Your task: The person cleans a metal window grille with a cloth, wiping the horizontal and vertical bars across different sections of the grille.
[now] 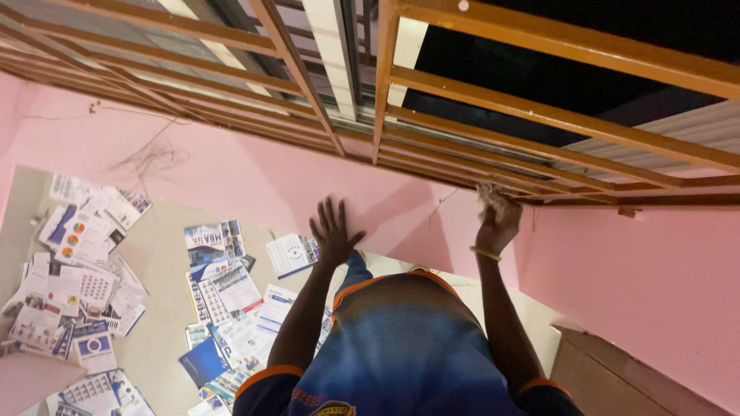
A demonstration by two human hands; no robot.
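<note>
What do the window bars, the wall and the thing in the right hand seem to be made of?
Window bars: likely metal, glossy orange-brown paint, thin straight sections. Wall: plaster or masonry, matte pink paint, cobwebs on it. The thing in the right hand: a pale wad, perhaps cloth or paper; too blurred to tell.

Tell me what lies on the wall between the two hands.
In the head view, only bare pink wall lies between left hand and right hand.

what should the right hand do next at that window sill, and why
Probably wipe the rag sideways along the sill: the right hand presses it at the base of the orange bars, while the left hand braces flat on the pink wall.
</note>
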